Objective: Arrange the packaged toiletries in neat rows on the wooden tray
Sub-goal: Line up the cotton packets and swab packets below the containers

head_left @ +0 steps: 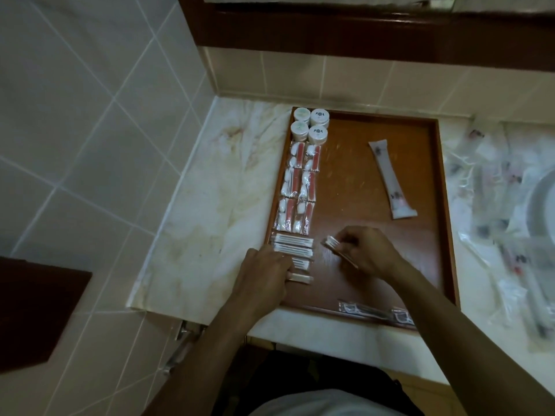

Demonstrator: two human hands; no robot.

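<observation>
A wooden tray (357, 181) lies on the marble counter. Along its left side stand several round white jars (309, 126), then two columns of red-and-white sachets (297, 190), then a stack of cotton-swab packets (292, 249). My left hand (265, 276) rests on the swab stack, fingers pressing the lowest packets. My right hand (365, 253) pinches a small bundle of swab packets (332, 243) just right of the stack. A long white tube packet (392, 180) lies slanted at mid tray. A clear wrapped packet (375, 312) lies across the tray's near edge.
A blurred heap of clear-wrapped toiletries (504, 217) covers the counter right of the tray, next to a sink rim (540, 199). Tiled wall stands at the back and left. The counter edge (156, 265) drops off to the left.
</observation>
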